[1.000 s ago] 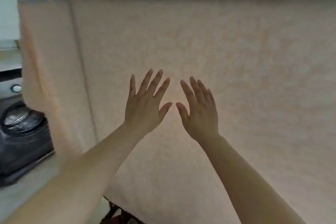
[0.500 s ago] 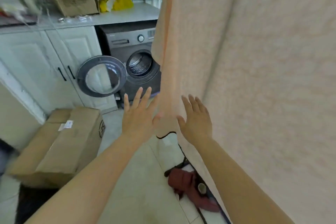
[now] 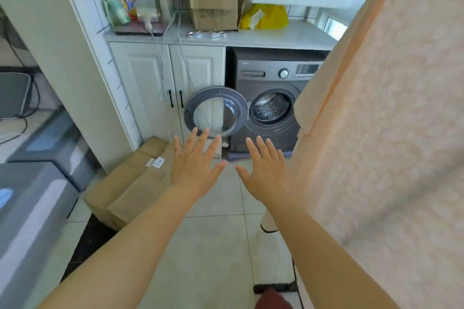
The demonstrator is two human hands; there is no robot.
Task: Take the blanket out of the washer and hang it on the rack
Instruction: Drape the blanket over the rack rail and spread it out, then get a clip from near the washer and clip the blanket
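Blanket [image 3: 391,133] hangs at right, long axis vertical, just right of our right hand [image 3: 265,170], the nearer one. Left hand [image 3: 194,163] and right both spread wide, holding nothing. Washer [image 3: 271,98] far, door open.

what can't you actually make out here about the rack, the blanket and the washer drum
- Rack: head view, almost wholly hidden behind the hanging blanket; no rail visible.
- Blanket's top and right side: cut off by the frame edges.
- Washer right side: covered by the blanket.
- Drum depths: too dark and small to tell.
- Left hand and right hand palms: face away.
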